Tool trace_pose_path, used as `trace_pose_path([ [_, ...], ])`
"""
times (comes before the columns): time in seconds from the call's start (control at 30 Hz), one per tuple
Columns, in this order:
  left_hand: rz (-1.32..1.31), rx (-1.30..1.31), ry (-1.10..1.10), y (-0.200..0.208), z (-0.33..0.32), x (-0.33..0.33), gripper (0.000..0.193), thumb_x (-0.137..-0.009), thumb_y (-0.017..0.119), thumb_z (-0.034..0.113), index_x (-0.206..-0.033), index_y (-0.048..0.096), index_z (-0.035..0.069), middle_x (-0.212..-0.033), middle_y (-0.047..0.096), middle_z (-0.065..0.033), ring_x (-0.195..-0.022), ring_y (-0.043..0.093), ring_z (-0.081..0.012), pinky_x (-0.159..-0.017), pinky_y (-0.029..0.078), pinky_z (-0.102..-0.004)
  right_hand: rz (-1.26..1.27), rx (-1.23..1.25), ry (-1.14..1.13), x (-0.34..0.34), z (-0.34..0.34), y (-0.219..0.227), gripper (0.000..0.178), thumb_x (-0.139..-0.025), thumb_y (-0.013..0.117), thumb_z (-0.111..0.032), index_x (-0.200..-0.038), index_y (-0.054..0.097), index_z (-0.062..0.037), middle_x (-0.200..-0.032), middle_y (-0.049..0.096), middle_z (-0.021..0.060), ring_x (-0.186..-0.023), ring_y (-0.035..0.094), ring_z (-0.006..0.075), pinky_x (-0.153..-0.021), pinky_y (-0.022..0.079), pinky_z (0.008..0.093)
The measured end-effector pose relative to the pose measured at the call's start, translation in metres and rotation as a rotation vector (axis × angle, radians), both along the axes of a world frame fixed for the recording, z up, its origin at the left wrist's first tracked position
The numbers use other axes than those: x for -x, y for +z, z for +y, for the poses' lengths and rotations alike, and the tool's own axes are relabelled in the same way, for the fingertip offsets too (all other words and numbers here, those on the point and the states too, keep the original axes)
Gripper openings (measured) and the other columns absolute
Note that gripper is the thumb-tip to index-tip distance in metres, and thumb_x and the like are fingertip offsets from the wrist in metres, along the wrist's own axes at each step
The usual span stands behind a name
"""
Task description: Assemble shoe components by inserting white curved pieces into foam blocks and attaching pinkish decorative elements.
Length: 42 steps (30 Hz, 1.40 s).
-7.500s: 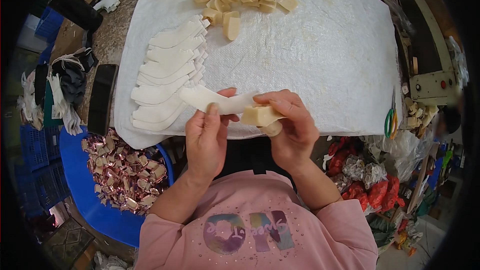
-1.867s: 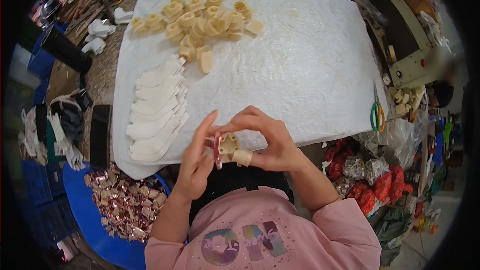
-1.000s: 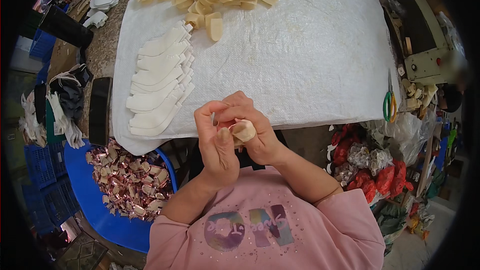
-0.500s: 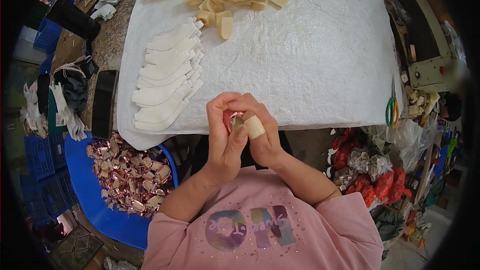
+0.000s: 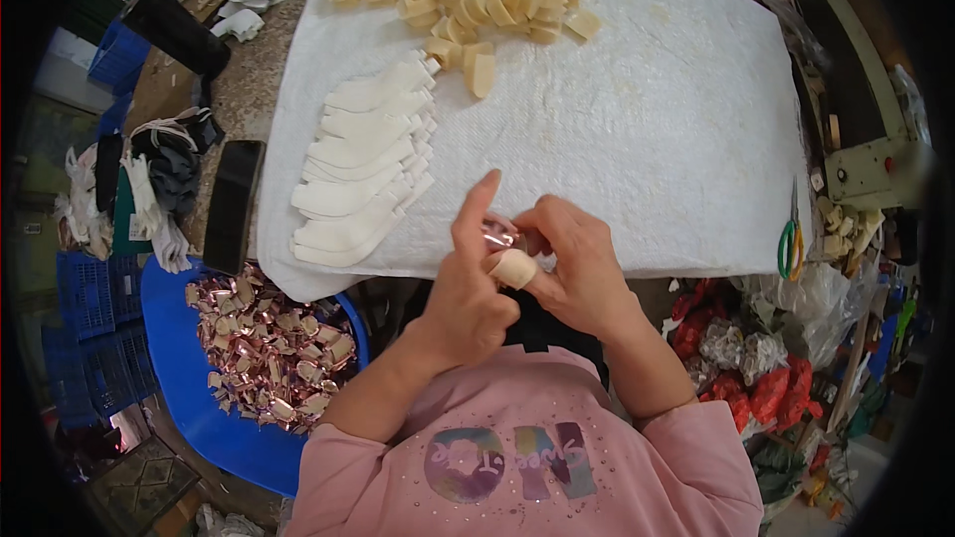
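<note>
Just off the table's near edge, a small shiny pink metallic piece (image 5: 500, 237) sits between my hands, mostly covered by fingers. It looks like a wrapped shoe heel, though its kind is not certain. My left hand (image 5: 466, 293) grips it from the left, index finger pointing up and other fingers curled. My right hand (image 5: 582, 264) is closed on the piece's right side. A beige wrap (image 5: 514, 268) covers my right thumb. Overlapping white curved cut pieces (image 5: 353, 164) lie in a row on the table's left. Several cream-coloured hollow blocks (image 5: 477, 0) are heaped at the far side.
A white woven sheet (image 5: 637, 139) covers the table. At lower left, a blue basin (image 5: 179, 388) holds many shiny pink pieces. A phone (image 5: 234, 207) lies left of the sheet; scissors (image 5: 791, 247) are at its right edge. Red and clear plastic bags (image 5: 771, 378) sit at lower right.
My hands have shifted slightly right and spread somewhat apart around the pink piece. My left index finger has straightened upward. The whole view has also shifted a little.
</note>
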<state>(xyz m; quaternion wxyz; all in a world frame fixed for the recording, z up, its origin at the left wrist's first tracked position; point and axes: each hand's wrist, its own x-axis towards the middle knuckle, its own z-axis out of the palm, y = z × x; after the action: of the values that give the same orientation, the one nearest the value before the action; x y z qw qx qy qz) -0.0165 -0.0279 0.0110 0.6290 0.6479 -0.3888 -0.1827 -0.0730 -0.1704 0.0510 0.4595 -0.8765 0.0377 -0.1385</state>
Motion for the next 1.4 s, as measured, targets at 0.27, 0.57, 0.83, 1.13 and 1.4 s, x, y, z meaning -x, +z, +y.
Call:
trace_pose_path([
  [0.27,0.059,0.144,0.087,0.009,-0.008,0.002,0.088,-0.092,0.03,0.058,-0.139,0.0,-0.009,-0.135,0.023,-0.022,-0.101,0.048,-0.0218,-0.086,0.041,-0.0309,0.059,-0.562,0.036,-0.002,-0.005,-0.022,0.014,-0.085,0.06,-0.013,-0.092,0.059,-0.0009,-0.084,0.062,0.0073,-0.075,0.058,0.014,-0.069,0.045,0.0264],
  [0.57,0.234,0.104,0.143,0.013,-0.013,0.014,0.067,-0.096,0.028,0.051,-0.135,0.019,-0.002,-0.101,0.049,-0.01,-0.08,0.047,-0.0096,-0.07,0.04,-0.0225,0.046,-0.704,0.143,0.002,0.002,-0.028,0.016,-0.089,0.055,-0.012,-0.1,0.057,-0.0006,-0.08,0.047,0.0035,-0.069,0.051,0.0114,-0.057,0.045,0.0252],
  [0.83,0.608,0.221,0.177,0.007,-0.016,0.015,0.059,-0.097,0.028,0.051,-0.137,0.02,0.009,-0.097,0.052,-0.0064,-0.077,0.05,-0.0076,-0.059,0.04,-0.0192,-0.058,-0.607,0.206,0.004,0.002,-0.046,0.024,-0.09,0.051,-0.01,-0.112,0.057,-0.0041,-0.087,0.043,0.0054,-0.072,0.049,0.0144,-0.065,0.043,0.0268],
  [1.13,0.086,0.031,0.144,-0.007,-0.006,-0.001,0.082,-0.09,0.026,0.063,-0.138,0.016,-0.003,-0.104,0.052,-0.0152,-0.078,0.056,-0.0189,-0.066,0.046,-0.0276,-0.062,-0.169,0.032,0.002,-0.012,-0.011,0.024,-0.086,0.057,-0.015,-0.103,0.057,0.0024,-0.082,0.056,0.0126,-0.07,0.059,0.0192,-0.064,0.047,0.0308],
  [1.4,-0.134,-0.055,0.119,0.005,-0.001,-0.012,0.075,-0.088,0.051,0.051,-0.129,0.034,-0.009,-0.105,0.052,-0.0211,-0.085,0.057,-0.0284,-0.075,0.047,-0.0356,-0.01,-0.324,0.019,0.0,-0.006,-0.025,0.023,-0.082,0.062,-0.018,-0.094,0.057,0.0018,-0.079,0.06,0.0135,-0.07,0.06,0.0234,-0.064,0.047,0.0318],
])
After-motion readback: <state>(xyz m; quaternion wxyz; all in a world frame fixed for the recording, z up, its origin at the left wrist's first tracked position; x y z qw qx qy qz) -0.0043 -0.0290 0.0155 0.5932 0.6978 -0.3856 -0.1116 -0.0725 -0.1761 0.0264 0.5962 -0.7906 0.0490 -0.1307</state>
